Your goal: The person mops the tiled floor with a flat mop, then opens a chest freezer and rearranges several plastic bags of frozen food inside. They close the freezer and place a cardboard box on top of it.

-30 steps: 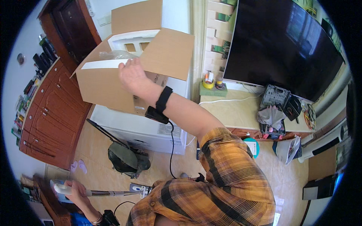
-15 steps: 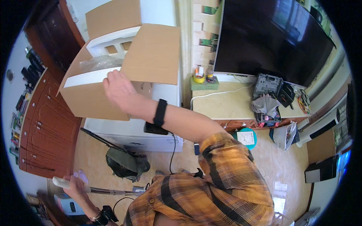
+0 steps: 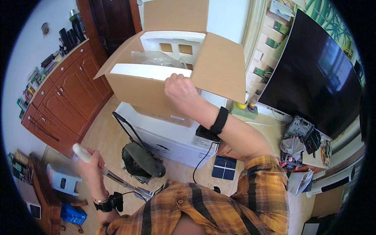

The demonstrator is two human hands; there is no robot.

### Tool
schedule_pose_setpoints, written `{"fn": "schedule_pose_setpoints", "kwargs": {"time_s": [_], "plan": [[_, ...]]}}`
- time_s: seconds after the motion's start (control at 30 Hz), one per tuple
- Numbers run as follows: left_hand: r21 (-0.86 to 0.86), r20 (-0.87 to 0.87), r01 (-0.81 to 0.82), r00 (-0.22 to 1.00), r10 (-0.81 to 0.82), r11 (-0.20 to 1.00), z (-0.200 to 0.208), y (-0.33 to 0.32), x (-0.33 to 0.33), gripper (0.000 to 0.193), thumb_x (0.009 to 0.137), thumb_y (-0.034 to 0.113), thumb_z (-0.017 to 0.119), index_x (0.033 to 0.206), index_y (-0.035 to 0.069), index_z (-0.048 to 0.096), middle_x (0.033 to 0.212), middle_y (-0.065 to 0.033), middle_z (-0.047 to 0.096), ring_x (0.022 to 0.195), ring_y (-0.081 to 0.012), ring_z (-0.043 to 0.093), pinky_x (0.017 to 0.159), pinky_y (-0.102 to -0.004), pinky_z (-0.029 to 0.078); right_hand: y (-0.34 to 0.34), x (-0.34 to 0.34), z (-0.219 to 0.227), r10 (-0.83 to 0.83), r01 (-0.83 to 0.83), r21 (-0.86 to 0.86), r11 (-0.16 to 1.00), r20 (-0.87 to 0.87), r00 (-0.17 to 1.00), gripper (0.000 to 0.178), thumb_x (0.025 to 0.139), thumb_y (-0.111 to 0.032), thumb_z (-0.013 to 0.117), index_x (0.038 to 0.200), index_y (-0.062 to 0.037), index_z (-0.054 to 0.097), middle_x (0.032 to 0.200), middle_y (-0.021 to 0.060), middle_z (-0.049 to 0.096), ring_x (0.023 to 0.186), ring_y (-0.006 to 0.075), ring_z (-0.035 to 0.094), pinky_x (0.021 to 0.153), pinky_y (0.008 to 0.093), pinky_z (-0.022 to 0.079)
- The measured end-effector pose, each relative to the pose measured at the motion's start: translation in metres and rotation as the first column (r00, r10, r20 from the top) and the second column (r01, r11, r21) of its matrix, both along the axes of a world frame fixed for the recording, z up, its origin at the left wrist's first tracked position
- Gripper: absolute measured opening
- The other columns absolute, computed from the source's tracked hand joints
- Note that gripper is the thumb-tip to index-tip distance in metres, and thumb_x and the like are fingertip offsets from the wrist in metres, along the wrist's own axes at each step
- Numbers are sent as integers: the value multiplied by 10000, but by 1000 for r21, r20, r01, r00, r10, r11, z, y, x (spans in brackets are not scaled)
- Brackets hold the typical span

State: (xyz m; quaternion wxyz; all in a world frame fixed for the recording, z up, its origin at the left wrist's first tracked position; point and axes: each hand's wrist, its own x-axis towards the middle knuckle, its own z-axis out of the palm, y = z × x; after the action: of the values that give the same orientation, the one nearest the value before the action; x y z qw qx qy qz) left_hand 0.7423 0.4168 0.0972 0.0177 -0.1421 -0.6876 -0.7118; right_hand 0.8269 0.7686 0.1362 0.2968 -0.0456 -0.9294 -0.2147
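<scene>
An open cardboard box stands on a large white carton. White foam blocks line the inside, with clear plastic wrap between them. At the near right corner, the fingers of my right hand are curled over the box's edge, beside the raised right flap. Low on the left, my left hand grips a metal pole with a white handle. The pole slants down toward my body, where its lower end is partly hidden.
A folded luggage cart with a dark bag stands before the white carton. Left is a brown cabinet with items on top; a light-blue stool sits lower left. On the right are a large television and an open tool case.
My view has turned left, so the box and television sit further right in the picture. My right hand stays at the box edge. My left hand and the pole appear higher.
</scene>
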Motion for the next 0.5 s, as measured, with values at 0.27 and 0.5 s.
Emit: {"fn": "schedule_pose_setpoints", "kwargs": {"time_s": [0.27, 0.5], "plan": [[8, 0, 70, 998, -70, 998, 10, 1, -9, 182, 787, 75, 608, 703, 64, 447, 533, -2, 431, 411, -90, 410, 391, -236, 318, 8, -6, 12, 45, -2, -245, 969, 170, 984, 279, 698, -227, 738, 762, -16, 568, 688, 150, 643, 683, 300, 663, 603, 394, 523], [29, -34, 86, 996, -85, 996, 2, -12, -23, 171, 774, 62, 605, 718, 64, 443, 527, 0, 423, 387, -87, 396, 359, -234, 296, 7, 5, 13, -65, 91, -261, 961, 109, 992, 413, 733, -403, 720, 764, -26, 554, 621, 131, 625, 621, 317, 646, 568, 410, 510]]}}
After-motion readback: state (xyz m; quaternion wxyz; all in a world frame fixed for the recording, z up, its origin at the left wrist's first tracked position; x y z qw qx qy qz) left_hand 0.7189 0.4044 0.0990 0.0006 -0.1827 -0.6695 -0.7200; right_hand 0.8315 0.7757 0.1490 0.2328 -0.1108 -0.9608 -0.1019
